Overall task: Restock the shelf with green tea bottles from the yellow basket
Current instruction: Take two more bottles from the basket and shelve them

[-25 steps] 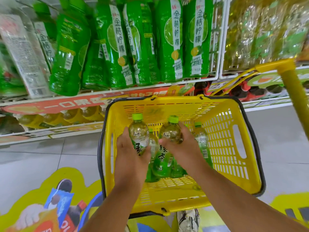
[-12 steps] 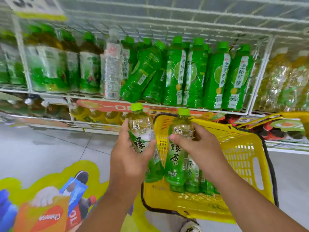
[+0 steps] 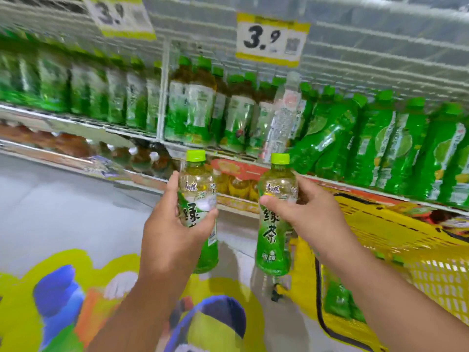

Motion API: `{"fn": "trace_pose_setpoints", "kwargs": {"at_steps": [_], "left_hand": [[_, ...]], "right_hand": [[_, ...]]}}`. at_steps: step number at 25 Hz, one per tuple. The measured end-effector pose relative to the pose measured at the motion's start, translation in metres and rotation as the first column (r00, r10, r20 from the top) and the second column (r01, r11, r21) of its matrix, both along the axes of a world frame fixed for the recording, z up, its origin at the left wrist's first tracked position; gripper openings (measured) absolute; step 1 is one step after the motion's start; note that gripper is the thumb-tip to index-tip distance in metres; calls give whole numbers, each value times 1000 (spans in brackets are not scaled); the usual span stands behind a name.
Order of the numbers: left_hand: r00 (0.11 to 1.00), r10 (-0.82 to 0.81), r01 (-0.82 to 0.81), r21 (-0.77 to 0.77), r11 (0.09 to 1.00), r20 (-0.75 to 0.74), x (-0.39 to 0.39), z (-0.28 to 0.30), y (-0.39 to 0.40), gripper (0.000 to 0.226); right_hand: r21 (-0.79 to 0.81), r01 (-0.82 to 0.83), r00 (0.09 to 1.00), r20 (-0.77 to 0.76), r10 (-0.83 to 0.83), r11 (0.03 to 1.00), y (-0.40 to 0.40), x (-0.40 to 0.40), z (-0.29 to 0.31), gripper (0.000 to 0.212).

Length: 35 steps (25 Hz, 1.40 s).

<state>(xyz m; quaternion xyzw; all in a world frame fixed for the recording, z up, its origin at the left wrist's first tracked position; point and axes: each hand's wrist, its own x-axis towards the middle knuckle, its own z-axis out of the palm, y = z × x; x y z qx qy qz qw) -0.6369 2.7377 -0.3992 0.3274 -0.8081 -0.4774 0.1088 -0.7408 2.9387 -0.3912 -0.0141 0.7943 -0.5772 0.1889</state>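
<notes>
Shop aisle, shelf [image 3: 203,146] stocked with green bottles ahead. Left hand [image 3: 172,232] clamped round left tea bottle [image 3: 196,199], right hand [image 3: 312,214] clamped round right tea bottle [image 3: 275,219]; both upright, raised below shelf. Basket [image 3: 406,250] at right, more bottles inside.

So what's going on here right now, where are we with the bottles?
The person is holding two green tea bottles upright, one in the left hand and one in the right hand, raised in front of the drinks shelf. Neither the left bottle nor the right bottle is on the shelf yet. The yellow basket sits to the right with more green bottles visible inside.
</notes>
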Motion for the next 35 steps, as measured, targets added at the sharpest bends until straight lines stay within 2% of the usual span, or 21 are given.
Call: {"fn": "trace_pose_setpoints", "kwargs": {"at_steps": [4, 7, 10, 14, 22, 27, 32, 34, 35], "left_hand": [[998, 61, -62, 21, 998, 11, 16, 7, -82, 93], [997, 75, -75, -25, 997, -23, 24, 19, -138, 95], [996, 80, -82, -65, 994, -35, 26, 31, -185, 96], [997, 61, -65, -81, 995, -48, 10, 30, -245, 94], [999, 41, -46, -217, 975, -26, -67, 11, -364, 96], [997, 61, -67, -219, 973, -37, -122, 7, -437, 96], [1000, -6, 3, -227, 974, -14, -147, 11, -492, 94], [998, -52, 44, -243, 969, -26, -159, 6, -510, 93], [997, -80, 75, -205, 976, -21, -170, 3, -517, 94]], "right_hand": [[7, -29, 1000, 6, 29, 1000, -74, 8, 6, 37], [-5, 17, 1000, 2, -17, 1000, -129, 13, 20, 52], [-55, 43, 999, 21, -42, 998, -173, 16, 35, 41], [-74, 52, 998, 31, -50, 996, -228, 8, 35, 46], [-88, 53, 996, 73, -47, 995, -347, -44, 13, 25], [23, 47, 998, 30, -48, 999, -429, -71, 14, 23], [27, 201, 975, 94, -203, 979, -495, -92, 12, 34], [73, 220, 971, 84, -226, 973, -520, -103, 10, 52], [61, 253, 964, 63, -257, 965, -531, -110, 11, 64]]}}
